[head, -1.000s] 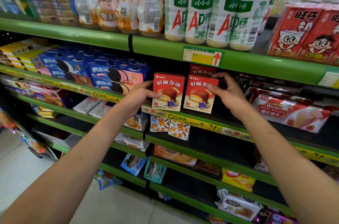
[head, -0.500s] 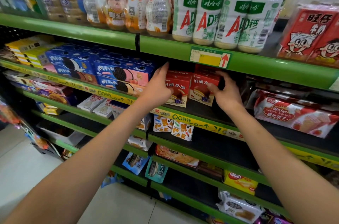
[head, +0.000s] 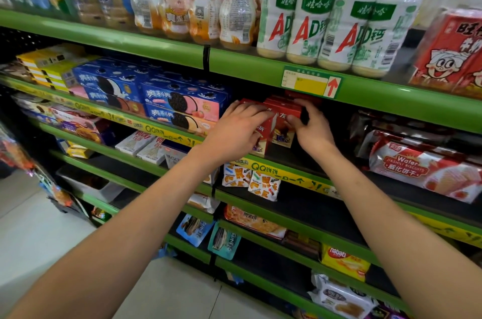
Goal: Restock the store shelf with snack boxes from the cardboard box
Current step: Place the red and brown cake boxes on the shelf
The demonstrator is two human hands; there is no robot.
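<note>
My left hand (head: 236,130) lies over the front and top of the left red snack box (head: 260,133), fingers spread almost straight across it, so most of that box's face is covered; only a strip of print shows past my knuckles. My right hand (head: 311,128) holds the right red snack box (head: 283,123) from its right side, fingers curled round the top back edge and thumb pressing the front. The two boxes stand touching each other between my hands, on the dark shelf board (head: 300,162) just behind the yellow price strip (head: 281,171). Their tops are blurred, and I cannot tell whether they stand quite upright. Beyond my right fingertips more red boxes (head: 300,95) sit in shadow under the green shelf edge (head: 365,89); how many, I cannot make out. Just left of my left fingers stand the blue and pink cookie boxes (head: 182,107). Well to the right of my right hand lies a wafer pack (head: 417,170), its far end cut off by the frame. Above my fingers the white bottles (head: 326,18) lose their caps at the top edge.
</note>
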